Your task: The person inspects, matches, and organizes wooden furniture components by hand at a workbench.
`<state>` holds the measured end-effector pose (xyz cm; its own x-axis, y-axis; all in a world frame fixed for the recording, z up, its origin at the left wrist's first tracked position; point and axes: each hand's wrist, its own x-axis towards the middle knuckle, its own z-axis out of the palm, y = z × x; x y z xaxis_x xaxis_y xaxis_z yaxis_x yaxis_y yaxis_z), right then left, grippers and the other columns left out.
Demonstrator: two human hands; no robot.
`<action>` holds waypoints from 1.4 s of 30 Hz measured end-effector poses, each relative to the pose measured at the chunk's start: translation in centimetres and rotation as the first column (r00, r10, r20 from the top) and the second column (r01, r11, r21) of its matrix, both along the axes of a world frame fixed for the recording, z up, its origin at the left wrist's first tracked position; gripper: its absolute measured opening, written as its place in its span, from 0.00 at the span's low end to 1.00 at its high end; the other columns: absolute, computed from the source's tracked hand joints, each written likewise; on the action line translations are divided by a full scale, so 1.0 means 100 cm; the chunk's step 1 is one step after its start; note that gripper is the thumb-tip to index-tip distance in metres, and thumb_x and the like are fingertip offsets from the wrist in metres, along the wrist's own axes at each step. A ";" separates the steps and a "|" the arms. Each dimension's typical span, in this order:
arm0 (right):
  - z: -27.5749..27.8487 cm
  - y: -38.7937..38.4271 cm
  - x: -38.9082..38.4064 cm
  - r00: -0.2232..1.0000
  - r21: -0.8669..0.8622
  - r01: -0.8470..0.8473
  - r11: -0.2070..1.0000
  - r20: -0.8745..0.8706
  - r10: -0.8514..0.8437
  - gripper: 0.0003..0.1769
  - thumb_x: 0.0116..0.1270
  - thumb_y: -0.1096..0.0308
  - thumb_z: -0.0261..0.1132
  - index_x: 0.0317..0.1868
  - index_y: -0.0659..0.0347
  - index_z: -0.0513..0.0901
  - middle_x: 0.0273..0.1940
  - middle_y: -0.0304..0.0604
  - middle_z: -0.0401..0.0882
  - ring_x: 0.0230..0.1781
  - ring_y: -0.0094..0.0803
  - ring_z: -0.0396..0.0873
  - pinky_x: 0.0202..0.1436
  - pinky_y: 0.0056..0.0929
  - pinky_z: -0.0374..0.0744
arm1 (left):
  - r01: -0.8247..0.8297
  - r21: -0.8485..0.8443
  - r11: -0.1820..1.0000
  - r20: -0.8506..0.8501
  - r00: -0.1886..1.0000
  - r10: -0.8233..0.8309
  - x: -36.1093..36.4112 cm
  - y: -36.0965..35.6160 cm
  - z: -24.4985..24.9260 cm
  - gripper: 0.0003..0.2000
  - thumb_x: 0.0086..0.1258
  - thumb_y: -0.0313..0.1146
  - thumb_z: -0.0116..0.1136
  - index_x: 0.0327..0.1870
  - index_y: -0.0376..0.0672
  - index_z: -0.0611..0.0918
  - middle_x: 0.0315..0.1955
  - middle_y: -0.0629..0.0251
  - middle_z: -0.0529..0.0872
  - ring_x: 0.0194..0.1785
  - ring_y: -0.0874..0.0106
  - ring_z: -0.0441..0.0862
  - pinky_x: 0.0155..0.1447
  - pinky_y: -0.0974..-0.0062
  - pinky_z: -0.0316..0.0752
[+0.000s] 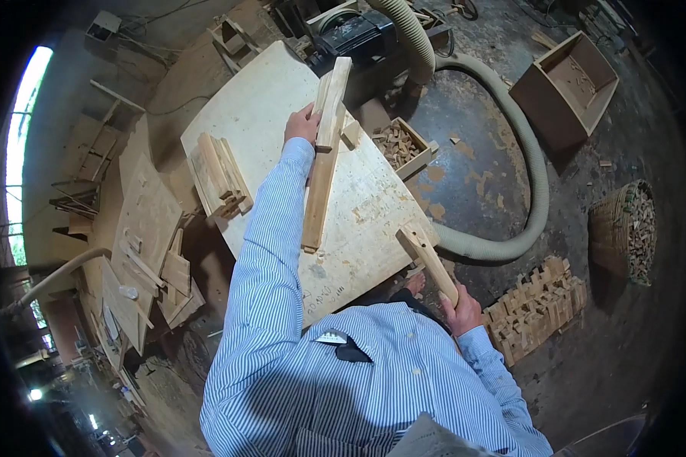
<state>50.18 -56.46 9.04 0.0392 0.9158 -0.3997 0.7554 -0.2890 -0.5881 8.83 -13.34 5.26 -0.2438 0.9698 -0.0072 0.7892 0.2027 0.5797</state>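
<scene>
My left hand [303, 124] reaches out over the pale worktable [366, 232]. Its fingers close on the near edge of a short wooden piece [332, 103], which lies along a long wooden bar [322, 198] on the tabletop. A small wood block [351, 133] sits beside the bar. Low on the right, my right hand [465, 311] is wrapped round the lower end of a wooden slat [428, 263] with dark holes near its far end. This slat is tilted, its far end over the table's right corner. My left palm is partly hidden.
A stack of wooden strips [219, 175] lies on the table's left side. Beyond the table are a dark motor [354, 38] and a ribbed hose [540, 167]. An offcut box [423, 158], stacked blocks [537, 308], a basket [610, 236] and a large wooden box [545, 107] stand right.
</scene>
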 end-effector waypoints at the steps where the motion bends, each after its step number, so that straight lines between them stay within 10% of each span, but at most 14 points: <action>1: -0.003 -0.001 -0.003 1.000 -0.013 0.008 1.000 -0.003 -0.008 0.21 0.75 0.52 0.67 0.53 0.62 0.79 0.36 0.60 0.87 0.37 0.59 0.88 0.40 0.52 0.83 | -0.005 -0.003 1.000 -0.008 1.000 0.005 -0.001 -0.001 0.000 0.25 0.75 0.49 0.63 0.69 0.50 0.84 0.56 0.48 0.90 0.57 0.53 0.89 0.64 0.62 0.81; 11: 0.000 0.096 -0.070 0.998 0.080 -0.027 0.996 0.050 0.023 0.21 0.76 0.52 0.65 0.53 0.63 0.79 0.35 0.60 0.87 0.38 0.61 0.87 0.41 0.53 0.83 | -0.036 -0.016 0.999 0.049 0.998 0.036 -0.060 0.101 0.008 0.24 0.76 0.47 0.63 0.69 0.51 0.83 0.59 0.49 0.89 0.61 0.54 0.87 0.69 0.63 0.77; 42: -0.060 0.065 -0.123 0.997 0.216 0.030 0.976 0.061 -0.044 0.22 0.76 0.51 0.66 0.45 0.66 0.81 0.28 0.60 0.82 0.29 0.57 0.85 0.36 0.48 0.79 | -0.064 -0.074 0.995 0.071 0.995 0.069 -0.095 0.063 -0.038 0.24 0.74 0.54 0.60 0.70 0.65 0.83 0.65 0.56 0.81 0.69 0.54 0.80 0.70 0.50 0.75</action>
